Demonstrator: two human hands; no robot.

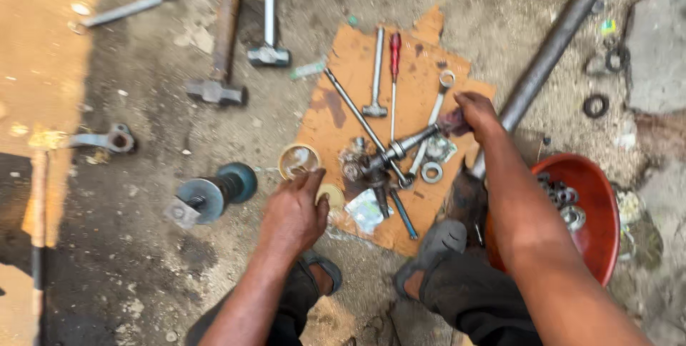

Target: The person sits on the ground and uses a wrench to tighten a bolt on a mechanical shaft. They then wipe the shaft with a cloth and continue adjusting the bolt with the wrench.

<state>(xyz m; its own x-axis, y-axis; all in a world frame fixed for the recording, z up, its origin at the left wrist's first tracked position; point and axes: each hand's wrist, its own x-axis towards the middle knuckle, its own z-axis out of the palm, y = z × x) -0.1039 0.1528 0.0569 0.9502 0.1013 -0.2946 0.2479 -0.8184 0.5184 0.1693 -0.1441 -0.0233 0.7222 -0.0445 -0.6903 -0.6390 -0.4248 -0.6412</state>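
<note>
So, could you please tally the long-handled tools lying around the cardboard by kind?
Sledgehammers: 2
Small hammer: 1
Red-handled screwdriver: 1
Wrenches: 2
Total: 6

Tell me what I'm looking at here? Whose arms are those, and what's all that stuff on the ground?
A person wears a camera on their head, so you look down at their own two arms, as if you were them. They are crouched on a dirty concrete floor.

The left hand rests on the ground, touching a small round tin and its lid. The right hand grips the end of a greasy metal shaft lying on a torn piece of cardboard.

Also on the cardboard are a red-handled screwdriver, a small hammer, a spanner and a metal ring. Two bigger hammers lie on the floor nearby. A red bowl by the right arm holds nuts and washers, and a long steel pipe lies beside it.
</note>
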